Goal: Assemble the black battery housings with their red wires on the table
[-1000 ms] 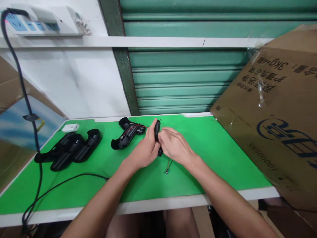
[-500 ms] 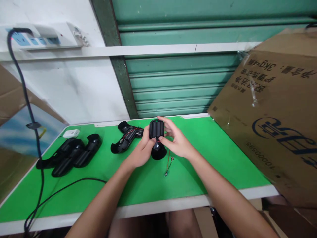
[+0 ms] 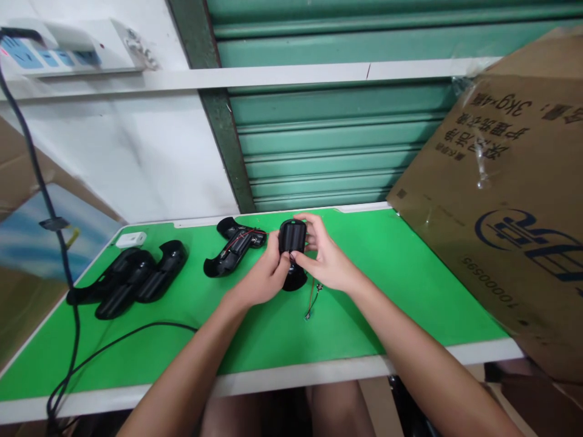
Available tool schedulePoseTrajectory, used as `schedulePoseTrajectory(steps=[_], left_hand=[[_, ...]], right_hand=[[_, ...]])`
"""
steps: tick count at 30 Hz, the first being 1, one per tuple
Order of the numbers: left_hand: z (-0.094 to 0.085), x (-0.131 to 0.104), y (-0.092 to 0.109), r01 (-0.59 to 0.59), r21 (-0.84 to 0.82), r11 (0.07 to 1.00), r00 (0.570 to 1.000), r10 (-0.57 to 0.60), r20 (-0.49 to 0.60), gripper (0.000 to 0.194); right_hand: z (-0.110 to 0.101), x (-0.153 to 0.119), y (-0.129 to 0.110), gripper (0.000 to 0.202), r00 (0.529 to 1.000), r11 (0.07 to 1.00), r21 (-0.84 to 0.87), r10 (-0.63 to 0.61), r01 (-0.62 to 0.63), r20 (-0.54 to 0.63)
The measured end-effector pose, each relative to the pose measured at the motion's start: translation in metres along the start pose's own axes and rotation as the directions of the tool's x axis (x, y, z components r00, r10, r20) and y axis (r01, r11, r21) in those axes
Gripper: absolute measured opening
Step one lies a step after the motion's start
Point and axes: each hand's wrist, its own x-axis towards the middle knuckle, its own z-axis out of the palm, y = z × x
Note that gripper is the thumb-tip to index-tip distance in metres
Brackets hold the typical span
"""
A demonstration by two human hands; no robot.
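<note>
Between both hands is a black plastic housing (image 3: 292,235) with ribbed battery-like slots and a rounded glossy lower end. My left hand (image 3: 266,271) grips its left side, thumb at the middle near thin wires. My right hand (image 3: 324,258) wraps the right side, its thumb close to the other at the same spot. From under the housing, thin wires hang down to a small circuit board (image 3: 308,315), with another small part (image 3: 319,287) beside them. Just left lies a similar black housing with red wires (image 3: 237,246). What the thumb tips pinch is too small to make out.
Several black housings (image 3: 132,276) lie at the left of the green tabletop (image 3: 364,315), near a white adapter (image 3: 131,240). A black cable (image 3: 132,331) crosses the left side. A large cardboard box (image 3: 501,200) stands right; a power strip (image 3: 77,48) is on the wall.
The view has shifted slightly. Both thumbs have moved a little on the middle of the housing, which stays held between the hands.
</note>
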Motion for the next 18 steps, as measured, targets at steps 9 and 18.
schedulePoseTrajectory(steps=[9,18], left_hand=[[-0.0020,-0.0028,0.0000,0.036,-0.059,0.998,0.998,-0.033,0.057,0.042],[0.0062,-0.0001,0.0063,0.059,-0.107,0.992,0.998,-0.061,-0.023,0.034]], right_hand=[[0.0051,-0.0004,0.0024,0.058,0.999,0.997,0.062,0.047,-0.045,-0.019],[-0.0014,-0.0013,0.0023,0.062,0.998,0.997,0.058,0.048,-0.045,-0.051]])
